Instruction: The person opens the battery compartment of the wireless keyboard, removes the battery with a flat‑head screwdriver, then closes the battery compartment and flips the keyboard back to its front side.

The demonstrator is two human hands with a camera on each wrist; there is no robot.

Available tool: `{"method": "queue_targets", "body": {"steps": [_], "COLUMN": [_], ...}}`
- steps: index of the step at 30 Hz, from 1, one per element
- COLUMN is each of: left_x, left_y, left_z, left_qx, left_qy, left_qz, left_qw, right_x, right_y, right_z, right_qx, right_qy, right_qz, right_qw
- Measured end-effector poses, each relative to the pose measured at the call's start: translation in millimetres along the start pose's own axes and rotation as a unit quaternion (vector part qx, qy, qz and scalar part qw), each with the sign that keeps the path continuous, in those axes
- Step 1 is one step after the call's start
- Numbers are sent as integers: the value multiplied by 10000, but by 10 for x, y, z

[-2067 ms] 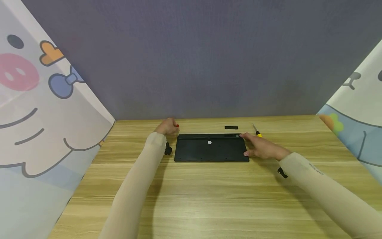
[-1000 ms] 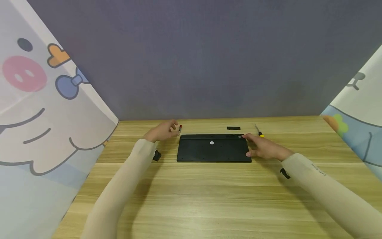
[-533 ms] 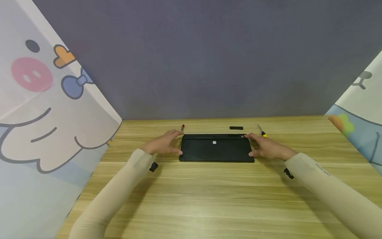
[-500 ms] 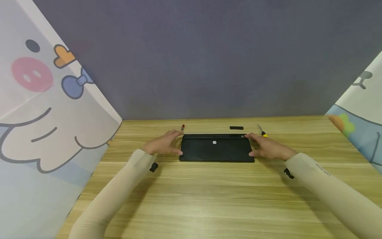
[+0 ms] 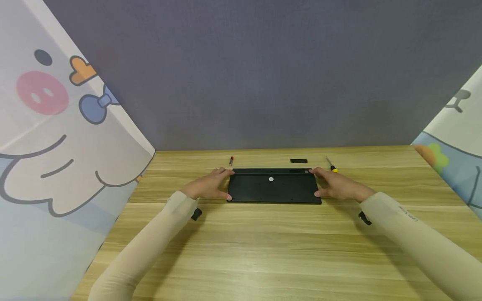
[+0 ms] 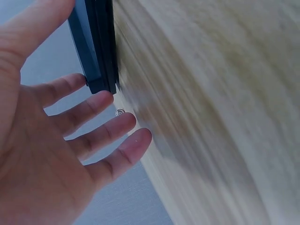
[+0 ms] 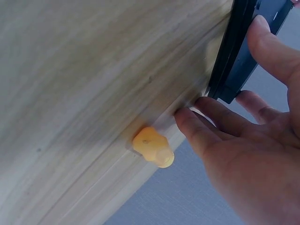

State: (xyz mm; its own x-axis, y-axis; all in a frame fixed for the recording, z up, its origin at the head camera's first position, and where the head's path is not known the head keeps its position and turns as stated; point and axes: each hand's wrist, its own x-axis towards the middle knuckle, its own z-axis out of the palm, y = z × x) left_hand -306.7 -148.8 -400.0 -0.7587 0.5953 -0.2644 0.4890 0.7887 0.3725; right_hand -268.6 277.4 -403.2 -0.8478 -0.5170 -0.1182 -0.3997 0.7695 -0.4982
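Note:
A black keyboard (image 5: 274, 189) lies underside up on the wooden table, with a small white round sticker near its middle. At its left end, my left hand (image 5: 208, 186) spreads thumb and index finger onto the edge; in the left wrist view its other fingers (image 6: 105, 133) are nearly straight. My right hand (image 5: 337, 187) touches the right end. In the right wrist view that thumb (image 7: 258, 29) rests on the keyboard and the fingers lie beside its end. A red-and-silver battery (image 5: 231, 161) lies behind the keyboard's left corner.
Behind the keyboard lies a small black strip-shaped cover (image 5: 298, 161). A screwdriver (image 5: 333, 167) with a yellow-and-black handle lies behind my right hand. A grey panel (image 5: 278, 83) rises at the table's back edge, and cartoon-printed panels (image 5: 124, 167) flank both sides.
My left hand has let go of the battery behind the keyboard and come forward to the keyboard's left end. My right hand stays at the right end. The head view has shifted slightly.

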Motion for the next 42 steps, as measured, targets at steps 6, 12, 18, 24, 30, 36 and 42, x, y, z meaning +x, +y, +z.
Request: {"method": "queue_targets", "body": {"steps": [6, 12, 18, 24, 30, 36, 42], "left_x": [10, 32, 6, -15, 0, 35, 65], "left_y": [-30, -84, -81, -59, -45, 0, 4], "left_z": [8, 20, 13, 11, 34, 46, 64], "left_qx": [-100, -272, -345, -384, -300, -220, -211], "left_qy": [19, 18, -69, -150, -103, -74, -28], "left_qz": [24, -12, -232, -403, -380, -304, -262], "left_qw": [9999, 9996, 9991, 9983, 9988, 9993, 9994], "right_x": [40, 73, 105, 131, 199, 345, 600], "right_y": [11, 6, 11, 32, 53, 15, 20], "right_z": [25, 29, 34, 12, -68, -180, -253], "right_qx": [39, 82, 152, 332, 352, 251, 243], "right_qy": [-26, -59, -85, -176, -66, 145, 435], "right_qz": [26, 60, 39, 4, -122, 312, 279], "right_qw": [10000, 9999, 9998, 9993, 9993, 9991, 9984]}}
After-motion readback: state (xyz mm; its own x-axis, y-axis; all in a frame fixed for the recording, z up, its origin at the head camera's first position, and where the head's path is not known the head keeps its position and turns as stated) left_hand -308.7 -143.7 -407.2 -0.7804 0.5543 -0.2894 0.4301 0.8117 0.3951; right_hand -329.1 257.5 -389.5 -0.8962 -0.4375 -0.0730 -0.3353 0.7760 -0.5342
